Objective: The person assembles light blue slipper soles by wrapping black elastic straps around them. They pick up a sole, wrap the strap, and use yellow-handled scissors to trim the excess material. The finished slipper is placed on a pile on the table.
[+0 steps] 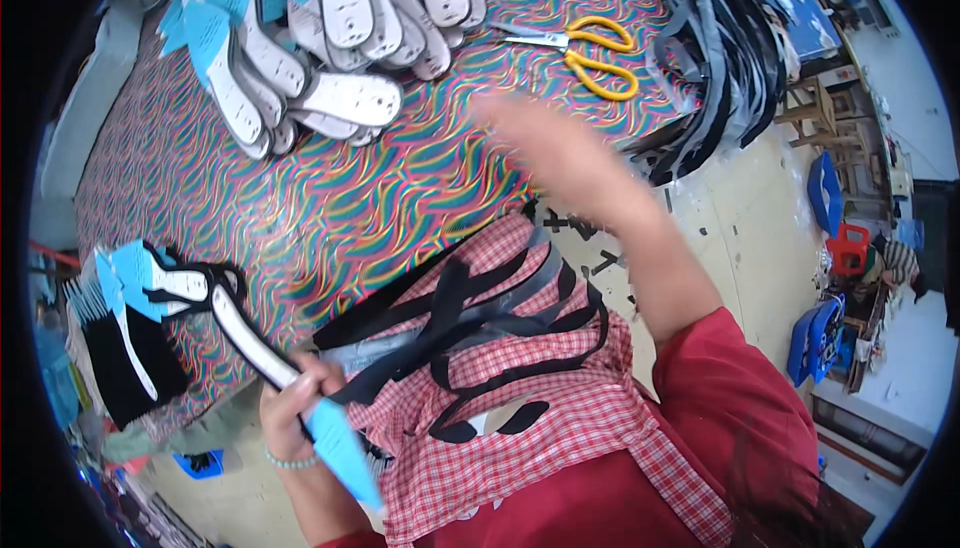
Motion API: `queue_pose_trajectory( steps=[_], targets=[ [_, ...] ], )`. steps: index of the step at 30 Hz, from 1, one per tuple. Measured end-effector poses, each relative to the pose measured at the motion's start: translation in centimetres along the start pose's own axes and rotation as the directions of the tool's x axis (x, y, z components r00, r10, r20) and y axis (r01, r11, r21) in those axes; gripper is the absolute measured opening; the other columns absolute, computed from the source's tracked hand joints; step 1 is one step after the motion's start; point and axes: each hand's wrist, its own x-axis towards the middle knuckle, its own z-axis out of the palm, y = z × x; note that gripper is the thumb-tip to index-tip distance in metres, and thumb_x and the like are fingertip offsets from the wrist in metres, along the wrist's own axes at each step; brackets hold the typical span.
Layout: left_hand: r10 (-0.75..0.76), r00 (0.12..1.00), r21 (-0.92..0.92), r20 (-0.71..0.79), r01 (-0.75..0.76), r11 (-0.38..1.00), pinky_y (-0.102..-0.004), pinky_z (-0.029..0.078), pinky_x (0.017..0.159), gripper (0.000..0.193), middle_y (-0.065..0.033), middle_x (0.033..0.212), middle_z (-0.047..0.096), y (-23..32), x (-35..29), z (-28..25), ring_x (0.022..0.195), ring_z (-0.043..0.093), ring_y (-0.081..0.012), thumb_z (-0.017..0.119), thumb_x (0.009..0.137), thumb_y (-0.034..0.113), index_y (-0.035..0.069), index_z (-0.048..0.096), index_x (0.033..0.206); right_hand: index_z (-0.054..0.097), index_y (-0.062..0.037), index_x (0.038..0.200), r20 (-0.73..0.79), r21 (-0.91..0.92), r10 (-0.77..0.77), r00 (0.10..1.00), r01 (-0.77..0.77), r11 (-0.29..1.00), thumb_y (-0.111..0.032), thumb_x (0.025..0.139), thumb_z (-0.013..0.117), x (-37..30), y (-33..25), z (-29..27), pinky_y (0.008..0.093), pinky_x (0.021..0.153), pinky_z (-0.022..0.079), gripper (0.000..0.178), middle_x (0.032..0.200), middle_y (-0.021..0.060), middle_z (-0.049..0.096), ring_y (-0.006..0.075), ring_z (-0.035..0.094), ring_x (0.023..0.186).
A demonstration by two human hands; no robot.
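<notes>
Left hand [290,408] grips a blue-tipped strip [343,451], lower left; can't tell if blurry right hand [565,156] is open. Loose black tape [442,320] might snag.

Over the middle of the counter [385,193], a hand can pass between the stacked blue-and-white pieces [345,100] and the near edge. Yellow-handled scissors [562,43] and trailing dark strips [740,68] obstruct the far right; black straps [452,293] across the lap crowd the near edge; the blue-ended strap [250,336] in the left hand [290,403] and a smaller bundle [128,273] block the left.
</notes>
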Motion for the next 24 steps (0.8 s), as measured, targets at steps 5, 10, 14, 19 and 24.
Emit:
queue_pose_trajectory(
  steps=[5, 10, 14, 19, 24],
  targets=[
    [0.113, 0.987, -0.491, -0.114, -0.154, 0.858, -0.0184, 0.03, 0.038, 0.017, -0.0083, 0.08, 0.057, 2.1, 1.6, 0.3, 0.054, 0.041, -0.0096, 0.046, 0.098, 0.02, 0.007, 0.052, 0.108, 0.045, -0.002, 0.133, -0.043, -0.458, 0.272, 0.961, -0.261, 0.85, -0.012, 0.082, 0.062, -2.1, 11.3, -7.5, 0.0413, 0.097, 0.041, 0.054, 0.124, 0.0222, 0.051, 0.0367, 0.05, 0.116],
    [-0.06, 0.934, -0.362, -0.352, -0.077, 0.929, -0.0245, 0.047, 0.056, 0.034, -0.0115, 0.093, 0.059, -0.5, 7.8, 5.5, 0.07, 0.056, -0.0166, 0.058, 0.09, 0.015, 0.005, 0.053, 0.121, 0.039, -0.0014, 0.138, 0.149, -0.234, 0.367, 0.918, -0.328, 0.915, -0.019, 0.079, 0.071, -1.8, 6.5, -6.8, 0.0354, 0.075, 0.045, 0.069, 0.091, 0.0137, 0.052, 0.0272, 0.054, 0.08],
    [-0.009, 0.973, -0.279, -0.232, -0.058, 0.958, -0.0272, 0.053, 0.058, 0.026, -0.0083, 0.084, 0.067, -1.7, 8.5, 6.2, 0.068, 0.064, -0.0156, 0.059, 0.091, 0.02, 0.003, 0.06, 0.111, 0.036, 0.0005, 0.138, 0.135, 0.302, 0.501, 0.855, -0.517, 0.801, -0.014, 0.084, 0.067, -2.7, 3.9, -5.6, 0.0328, 0.085, 0.045, 0.064, 0.11, 0.0151, 0.055, 0.0225, 0.055, 0.1],
    [-0.018, 0.992, -0.355, -0.124, -0.027, 0.935, -0.0265, 0.051, 0.054, 0.026, -0.0077, 0.081, 0.065, 0.5, 7.5, 5.0, 0.064, 0.062, -0.0152, 0.055, 0.094, 0.021, 0.005, 0.059, 0.113, 0.036, -0.0048, 0.139, 0.472, 0.594, 0.202, 0.858, -0.479, 0.647, -0.02, 0.073, 0.081, -6.5, -6.5, -0.5, 0.0301, 0.085, 0.044, 0.082, 0.116, 0.0092, 0.055, 0.017, 0.054, 0.102],
    [0.005, 0.998, -0.531, -0.058, -0.035, 0.847, -0.0236, 0.037, 0.049, 0.025, -0.0061, 0.085, 0.056, 1.8, 5.4, 4.5, 0.067, 0.045, -0.0123, 0.053, 0.096, 0.019, 0.004, 0.057, 0.114, 0.032, -0.0094, 0.144, 0.598, 0.524, -0.062, 0.799, -0.331, 0.785, -0.037, 0.074, 0.077, -4.5, -10.8, 3.9, 0.0346, 0.079, 0.044, 0.088, 0.11, 0.012, 0.049, 0.0237, 0.054, 0.095]
  ],
)
